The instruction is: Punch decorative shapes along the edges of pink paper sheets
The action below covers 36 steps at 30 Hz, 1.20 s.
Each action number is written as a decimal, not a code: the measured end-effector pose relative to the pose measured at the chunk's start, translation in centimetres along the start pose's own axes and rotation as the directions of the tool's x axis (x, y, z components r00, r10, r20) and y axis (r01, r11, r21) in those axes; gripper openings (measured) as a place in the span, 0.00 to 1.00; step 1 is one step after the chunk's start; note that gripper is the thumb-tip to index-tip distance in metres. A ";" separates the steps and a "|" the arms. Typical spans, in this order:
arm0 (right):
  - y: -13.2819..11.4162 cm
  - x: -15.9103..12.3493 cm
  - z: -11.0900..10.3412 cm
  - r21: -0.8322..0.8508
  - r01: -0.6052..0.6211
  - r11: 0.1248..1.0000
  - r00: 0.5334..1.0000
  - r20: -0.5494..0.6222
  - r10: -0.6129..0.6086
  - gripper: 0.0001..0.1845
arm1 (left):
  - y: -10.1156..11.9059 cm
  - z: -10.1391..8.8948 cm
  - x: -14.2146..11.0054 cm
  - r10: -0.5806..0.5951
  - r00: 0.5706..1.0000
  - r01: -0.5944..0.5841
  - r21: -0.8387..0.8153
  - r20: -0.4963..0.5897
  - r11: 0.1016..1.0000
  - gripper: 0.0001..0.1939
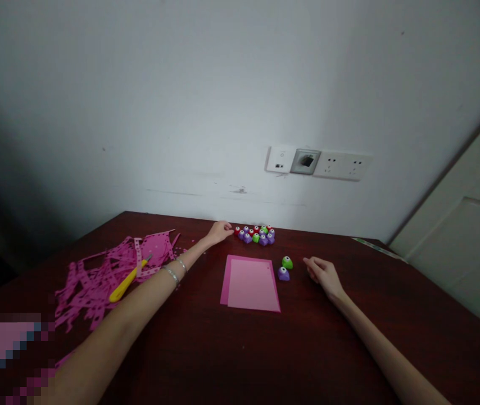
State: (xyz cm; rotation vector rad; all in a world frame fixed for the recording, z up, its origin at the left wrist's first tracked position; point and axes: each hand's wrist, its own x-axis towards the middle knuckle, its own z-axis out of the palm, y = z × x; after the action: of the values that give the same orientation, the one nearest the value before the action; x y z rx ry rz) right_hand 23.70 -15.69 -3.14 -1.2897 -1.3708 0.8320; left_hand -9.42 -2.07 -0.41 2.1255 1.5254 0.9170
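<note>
My left hand (220, 230) reaches to the left end of a cluster of small red, purple and green craft punches (256, 238). Its fingers are curled together, with the tips right beside a red punch (237, 231); whether they touch it or hold anything is hard to see. Over the table on the right, my right hand (322, 274) is closed, thumb against the fingers, and any small thing inside is hidden. Just left of it stand a green punch (287, 262) and a purple punch (283, 274). Between my arms lie stacked pink paper sheets (252, 284), the top one paler.
A heap of pink punched paper strips (92, 281) covers the table's left side, with a yellow-handled tool (128, 281) on top. The dark red table (240, 354) meets a wall with sockets (336, 166). A thin strip (379, 249) lies at the back right.
</note>
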 end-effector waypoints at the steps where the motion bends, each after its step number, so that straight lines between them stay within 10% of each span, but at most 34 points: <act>1: 0.0 0.0 0.0 -0.005 -0.001 1.000 1.000 0.006 0.001 0.24 | -0.2 0.4 0.4 -0.004 1.000 0.004 0.007 0.010 1.000 0.11; 36: 0.3 0.3 0.0 -0.119 0.003 0.993 1.000 0.029 0.000 0.22 | -0.7 2.9 2.0 0.018 0.999 -0.020 0.059 0.033 0.998 0.10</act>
State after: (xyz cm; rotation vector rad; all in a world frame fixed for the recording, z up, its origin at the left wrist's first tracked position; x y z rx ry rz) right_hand 23.85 -15.31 -3.34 -1.3726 -1.4633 0.7803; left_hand -7.48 0.23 -2.41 2.1892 1.5371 0.8493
